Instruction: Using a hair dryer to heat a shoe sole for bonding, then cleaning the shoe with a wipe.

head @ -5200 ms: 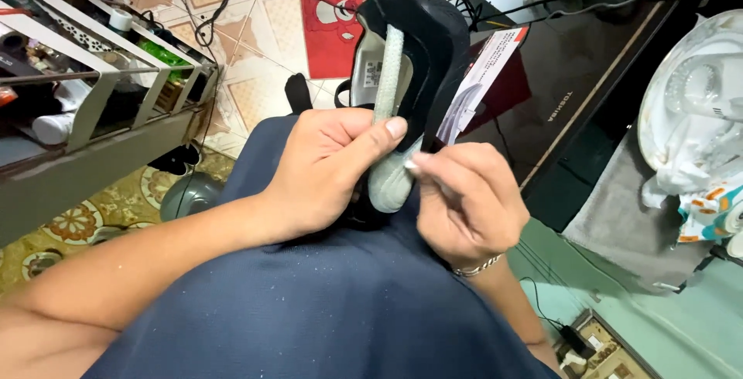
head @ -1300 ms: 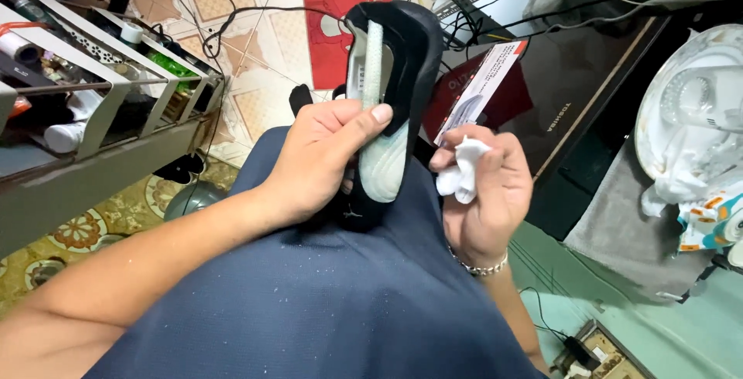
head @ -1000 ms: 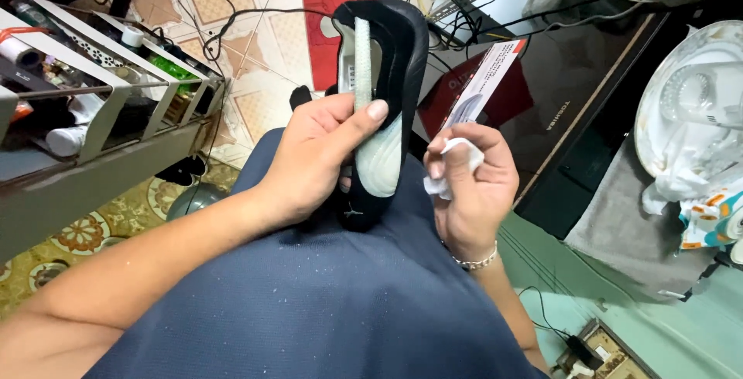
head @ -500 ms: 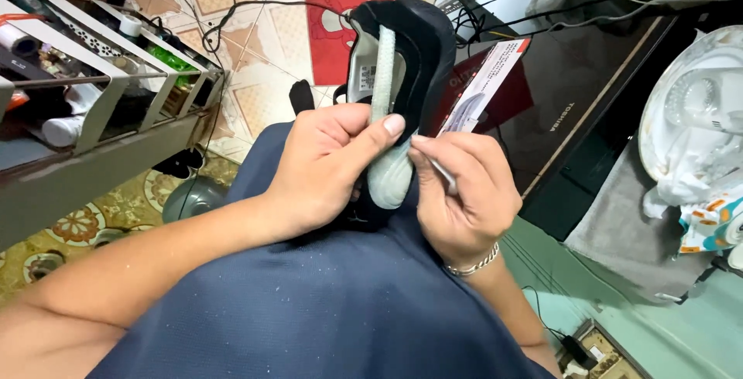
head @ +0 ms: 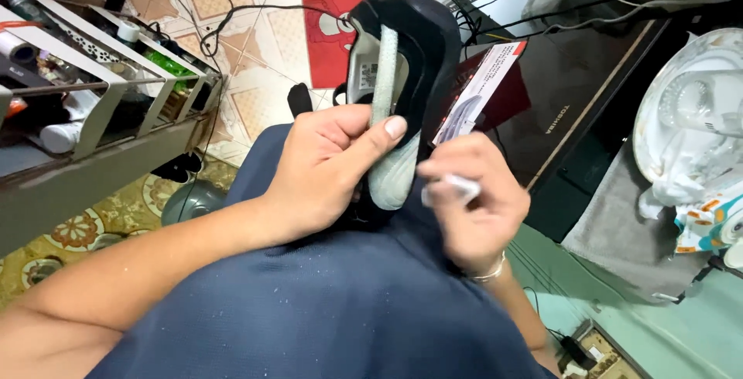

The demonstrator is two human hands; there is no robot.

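Observation:
My left hand (head: 325, 170) grips a black shoe (head: 422, 46) that stands heel-down on my lap, its opening toward me. The thumb presses a pale grey-green insole (head: 387, 154) that sticks up out of the shoe. My right hand (head: 476, 201) is just right of the insole's lower end, fingers pinched around a small crumpled white wipe (head: 453, 187), blurred by motion. A thin bracelet (head: 487, 274) circles that wrist. My dark blue shorts (head: 325, 309) fill the lower part of the view.
A metal rack (head: 101, 116) with bottles and tubes stands at the left. A red mat (head: 333, 7), cables and a printed leaflet (head: 480, 89) lie on the tiled floor behind the shoe. At the right are a dark cabinet (head: 588, 92) and a white fan (head: 689, 116).
My right hand, with the white wipe, went back against the insole's lower end and now slides a little right and down along it. The left hand and shoe stayed nearly still.

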